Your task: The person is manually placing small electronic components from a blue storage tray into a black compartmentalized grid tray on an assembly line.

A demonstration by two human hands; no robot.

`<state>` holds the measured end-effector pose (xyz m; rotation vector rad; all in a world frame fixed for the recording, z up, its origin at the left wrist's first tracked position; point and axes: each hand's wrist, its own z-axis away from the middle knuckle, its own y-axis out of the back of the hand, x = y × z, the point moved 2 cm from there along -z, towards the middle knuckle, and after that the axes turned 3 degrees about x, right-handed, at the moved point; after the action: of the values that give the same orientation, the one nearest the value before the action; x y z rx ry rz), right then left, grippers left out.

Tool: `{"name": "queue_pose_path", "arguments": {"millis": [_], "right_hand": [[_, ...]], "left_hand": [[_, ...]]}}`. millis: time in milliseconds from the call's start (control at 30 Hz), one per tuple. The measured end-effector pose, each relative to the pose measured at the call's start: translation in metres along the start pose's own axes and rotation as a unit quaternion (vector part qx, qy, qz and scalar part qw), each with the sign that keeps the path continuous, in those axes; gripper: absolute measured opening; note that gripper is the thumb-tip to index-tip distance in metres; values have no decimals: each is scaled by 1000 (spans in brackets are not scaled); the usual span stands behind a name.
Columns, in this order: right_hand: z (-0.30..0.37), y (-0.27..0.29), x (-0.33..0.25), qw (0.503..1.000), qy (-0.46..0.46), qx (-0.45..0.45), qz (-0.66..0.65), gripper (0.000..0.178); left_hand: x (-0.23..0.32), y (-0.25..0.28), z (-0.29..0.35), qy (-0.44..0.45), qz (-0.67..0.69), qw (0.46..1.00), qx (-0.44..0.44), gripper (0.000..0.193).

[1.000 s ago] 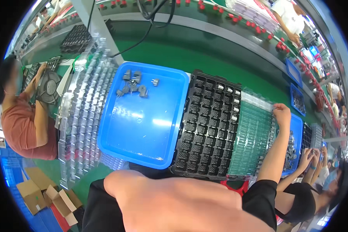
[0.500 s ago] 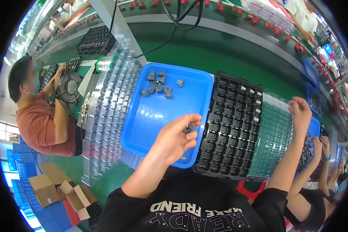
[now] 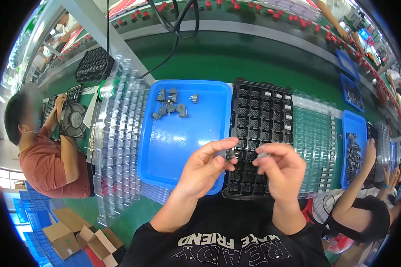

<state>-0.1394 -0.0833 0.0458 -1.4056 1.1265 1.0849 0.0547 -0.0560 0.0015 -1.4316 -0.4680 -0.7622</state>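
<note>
My left hand is closed on a small dark metallic part, held between thumb and fingers above the right rim of the blue tray. Facing it, my right hand pinches a small pale grey part over the black compartment tray; fingers cover most of it. The two parts are apart. Several grey pronged pieces lie at the far end of the blue tray. A few silver cylindrical parts sit in the black tray's far and right compartments.
Right of the black tray lies a clear plastic tray with silver parts along its right edge. Another blue tray of metal parts stands beyond. Stacked clear trays rise at left. A co-worker handles a black fan. A cable hangs ahead.
My right hand has come left from the clear tray's far right edge to beside my left hand, now with a small grey part in its fingers. The left hand still holds its part.
</note>
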Motion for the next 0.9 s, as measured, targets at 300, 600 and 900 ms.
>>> {"name": "queue_pose_path", "arguments": {"millis": [300, 600, 900], "right_hand": [[1, -10, -24, 958, 178, -84, 209, 25], [-1, -21, -25, 906, 324, -114, 248, 33], [3, -21, -17, 915, 293, -121, 251, 28]], "left_hand": [[10, -13, 11, 24, -62, 998, -17, 46], [16, -23, 18, -33, -162, 986, 0, 48], [11, -18, 18, -22, -133, 991, 3, 36]]}}
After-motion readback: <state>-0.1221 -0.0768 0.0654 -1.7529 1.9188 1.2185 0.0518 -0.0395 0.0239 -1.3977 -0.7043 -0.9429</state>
